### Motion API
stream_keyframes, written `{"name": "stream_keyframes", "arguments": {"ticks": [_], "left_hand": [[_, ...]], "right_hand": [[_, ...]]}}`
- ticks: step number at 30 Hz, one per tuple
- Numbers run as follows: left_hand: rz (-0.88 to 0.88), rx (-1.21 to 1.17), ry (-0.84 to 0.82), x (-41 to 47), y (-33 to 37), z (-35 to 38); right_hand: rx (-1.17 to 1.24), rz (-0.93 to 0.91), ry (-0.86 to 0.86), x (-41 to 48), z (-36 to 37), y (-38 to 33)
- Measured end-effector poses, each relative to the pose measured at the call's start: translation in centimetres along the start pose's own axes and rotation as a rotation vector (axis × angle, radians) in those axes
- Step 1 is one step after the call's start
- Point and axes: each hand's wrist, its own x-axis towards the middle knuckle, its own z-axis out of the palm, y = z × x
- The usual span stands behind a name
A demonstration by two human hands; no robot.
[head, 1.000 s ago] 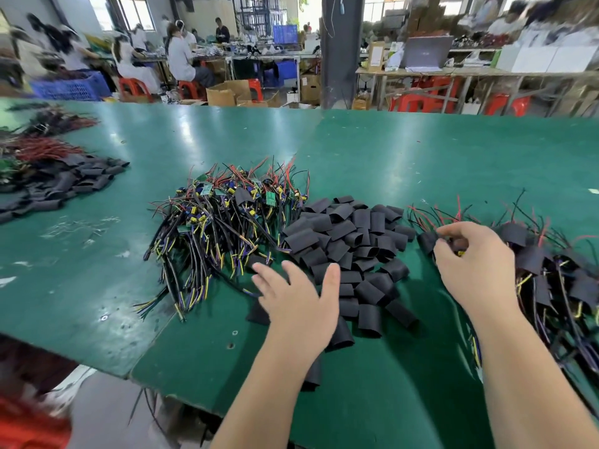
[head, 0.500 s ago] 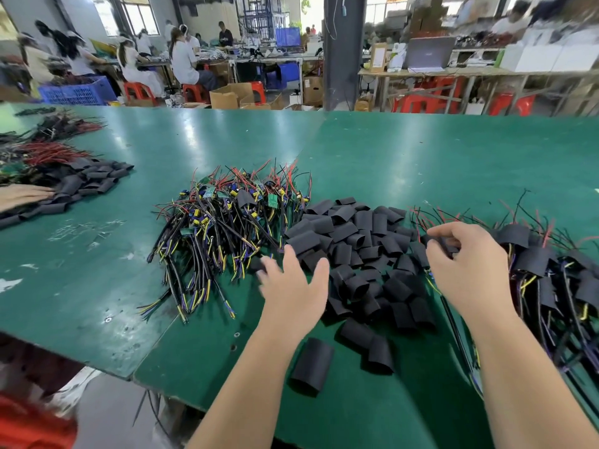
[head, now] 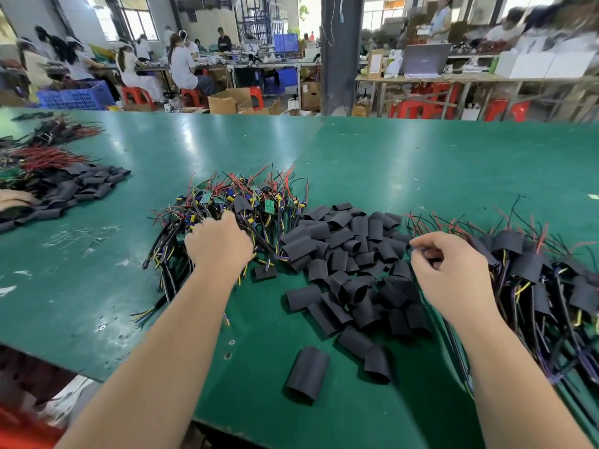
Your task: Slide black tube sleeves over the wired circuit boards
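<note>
Hands working at green table (head: 421, 163), head view. Left hand (head: 220, 246) is reaching into the pile of wired circuit boards (head: 259, 202), knuckles up and fingers curling down among the wires. Fingertips are hiding in the tangle, so cannot tell whether they are grasping a board. Right hand (head: 450, 277) is hovering between the heap of black tube sleeves (head: 350, 254) and the sleeved boards (head: 531, 264). Its fingers are curling loosely, thumb near index, released and gripping nothing.

The wired circuit boards are lying left of centre, small green boards with red, black and yellow leads sticking out. The heap of black tube sleeves is sitting just beside them to the right, touching their edge. One loose sleeve (head: 308, 372) is lying apart from the heap, nearer the front edge of the table. The sleeved boards are piling up at the far right, wires trailing toward the table edge.

At far left a second sleeve pile (head: 81, 189) is lying next to red wire bundles (head: 45, 155), with another person's hand (head: 16, 199) resting at the frame edge. Seated workers (head: 181, 66) are showing behind, blurred.
</note>
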Motion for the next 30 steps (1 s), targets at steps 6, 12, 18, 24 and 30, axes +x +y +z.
{"name": "stream_keyframes", "arguments": {"ticks": [6,12,18,24,30], "left_hand": [[-0.004,-0.22,-0.036,1.0,-1.6,0.8],[-0.241,-1.139,0.056,-0.2,-2.3,0.2],[-0.284,-1.701,-0.102,-2.2,-0.1,-1.6],[-0.33,-1.939,-0.299,-3.6,1.1,-2.6],[-0.389,-2.224,-0.494,-4.1,0.7,-3.5]], "right_hand": [[0.023,-0.02,-0.035,-0.3,-0.1,-0.5],[0.048,-0.024,-0.043,-0.4,-0.1,-1.0],[0.102,-0.002,-0.063,-0.5,-0.1,-1.0],[0.12,0.01,-0.072,-0.5,0.0,-0.9],[0.129,0.009,-0.087,-0.6,0.0,-1.1]]}}
